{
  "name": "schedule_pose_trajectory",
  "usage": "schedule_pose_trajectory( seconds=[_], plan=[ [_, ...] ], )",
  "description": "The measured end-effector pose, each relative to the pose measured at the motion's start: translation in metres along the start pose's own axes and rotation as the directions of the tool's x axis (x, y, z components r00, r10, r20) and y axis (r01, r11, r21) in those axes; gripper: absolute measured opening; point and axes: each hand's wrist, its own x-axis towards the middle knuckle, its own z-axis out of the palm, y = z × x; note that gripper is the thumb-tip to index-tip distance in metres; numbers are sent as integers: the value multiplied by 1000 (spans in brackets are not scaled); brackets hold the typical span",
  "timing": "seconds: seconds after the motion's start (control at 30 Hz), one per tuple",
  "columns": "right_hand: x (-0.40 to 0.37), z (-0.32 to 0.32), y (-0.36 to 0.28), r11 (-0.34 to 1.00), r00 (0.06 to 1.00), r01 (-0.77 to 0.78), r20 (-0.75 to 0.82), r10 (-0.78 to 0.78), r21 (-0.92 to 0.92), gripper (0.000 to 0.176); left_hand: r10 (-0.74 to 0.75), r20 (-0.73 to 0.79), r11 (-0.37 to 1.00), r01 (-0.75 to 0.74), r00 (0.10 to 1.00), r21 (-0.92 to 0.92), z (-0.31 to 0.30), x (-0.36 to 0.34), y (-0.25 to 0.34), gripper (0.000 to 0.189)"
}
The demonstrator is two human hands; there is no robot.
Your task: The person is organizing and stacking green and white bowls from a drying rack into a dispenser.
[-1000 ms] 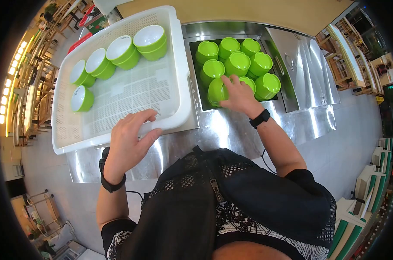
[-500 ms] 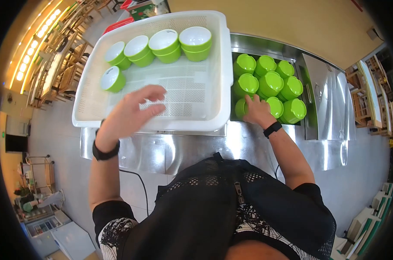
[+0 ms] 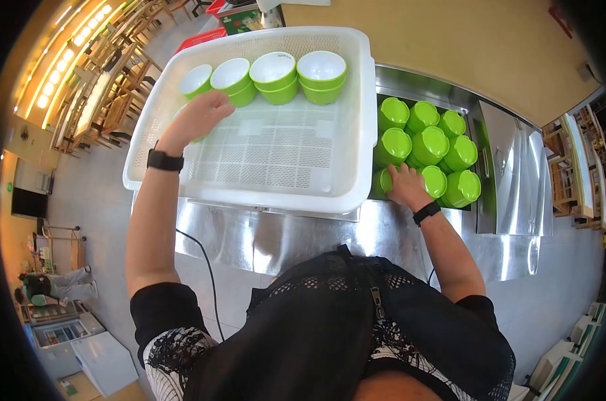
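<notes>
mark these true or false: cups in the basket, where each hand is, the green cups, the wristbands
1. The green-and-white cups in the back row of the white plastic basket have their white insides facing up. True.
2. The right hand is inside the basket. False: it is at the near side of the steel well, by the green cups.
3. The left hand is over the left part of the basket. True.
4. The green cups in the steel well show white insides. False: only green shows on them.
5. Just one wrist wears a black wristband. False: both do, left wristband and right wristband.
</notes>
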Motion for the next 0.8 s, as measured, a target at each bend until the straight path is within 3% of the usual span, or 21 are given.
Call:
schedule_pose_trajectory(
  seconds=[0.17, 0.23, 0.33, 0.53, 0.8],
  plan=[
    [-3, 0, 1, 999, 999, 19, -29, -18, 33, 77, -113, -32, 957, 118, 993, 264, -4, 29, -32, 44],
    [-4, 0, 3, 999, 998, 33, -45, -32, 33, 75, -183, -116, 875, 216, 976, 434, -7, 34, -40, 53],
    [-6, 1, 4, 997, 996, 50, -82, -45, 56, 71, -289, -186, 810, 343, 939, 476, -11, 38, -52, 63],
    [-12, 3, 9, 984, 975, 98, -215, -65, 147, 65, -476, -272, 717, 548, 837, 431, -5, 33, -74, 88],
    [-23, 1, 16, 947, 947, 191, -301, -109, 259, 59, -504, -233, 793, 552, 832, 259, -6, 44, -132, 109]
  ],
)
